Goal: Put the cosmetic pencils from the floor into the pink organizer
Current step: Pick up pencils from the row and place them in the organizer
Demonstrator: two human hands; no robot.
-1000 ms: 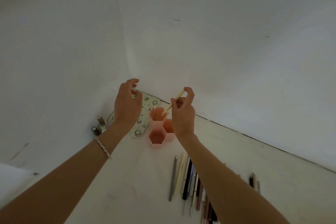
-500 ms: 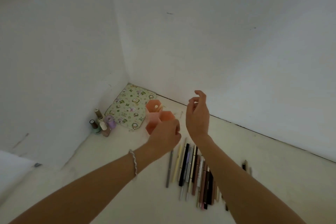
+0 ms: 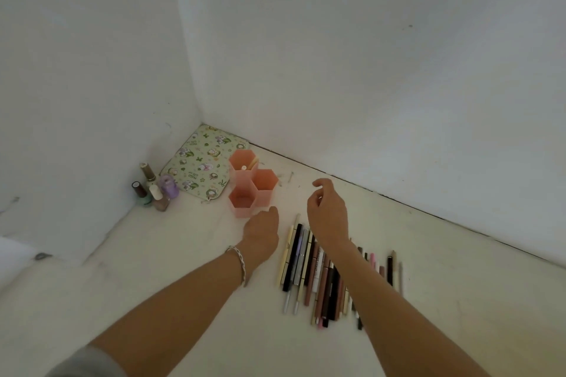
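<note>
Cosmetic pencils (image 3: 318,272) lie in a tight row on the floor (image 3: 183,269), side by side, tips pointing roughly toward the wall; a few more sit slightly apart at the right end of the row. Pink organizer (image 3: 251,185) stands just beyond the row's far-left end: three hexagonal cups joined together, upright. The rear cup holds two pencils leaning against its rim; the other two cups look empty. Left hand (image 3: 262,231) is low over the floor between organizer and pencil row, fingers curled down, nothing visibly gripped; cannot tell if it touches the floor. Right hand (image 3: 327,214) hovers above the far end of the row, fingers loosely spread and curved, holding nothing. Left of the organizer, a patterned green pouch (image 3: 202,167) lies flat in the corner, with a cluster of nail polish bottles (image 3: 154,190) beside it against the wall.
</note>
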